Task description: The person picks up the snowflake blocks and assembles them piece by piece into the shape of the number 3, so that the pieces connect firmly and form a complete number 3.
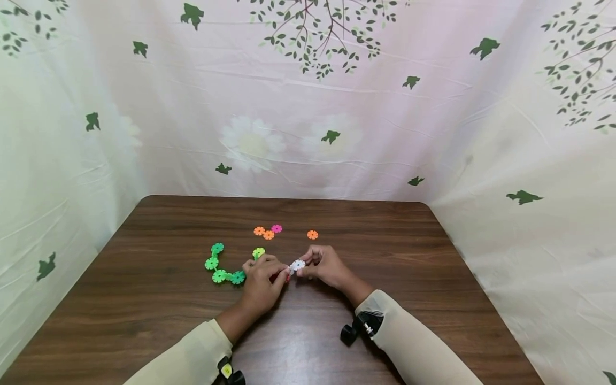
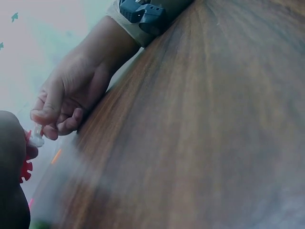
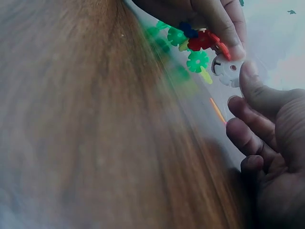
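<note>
Between both hands is a white notched snap-together disc [image 1: 298, 265], joined to the end of a chain of linked discs. My right hand [image 1: 327, 266] pinches the white disc between thumb and fingers. From the other side, my left hand [image 1: 262, 283] pinches the chain at its red discs [image 3: 200, 41]. A blue disc [image 3: 188, 29] shows beside the red ones in the right wrist view. Green discs [image 1: 219, 276] of the chain curve away to the left on the table. A yellow-green disc [image 1: 259, 252] peeks out beyond the left fingers, which hide part of the chain.
Farther back on the brown wooden table [image 1: 385, 235] lie two orange discs [image 1: 268, 235] beside a magenta disc [image 1: 276, 228]. Another orange disc [image 1: 312, 235] lies apart, beyond the right hand. A printed curtain [image 1: 298, 176] surrounds the table's back and sides.
</note>
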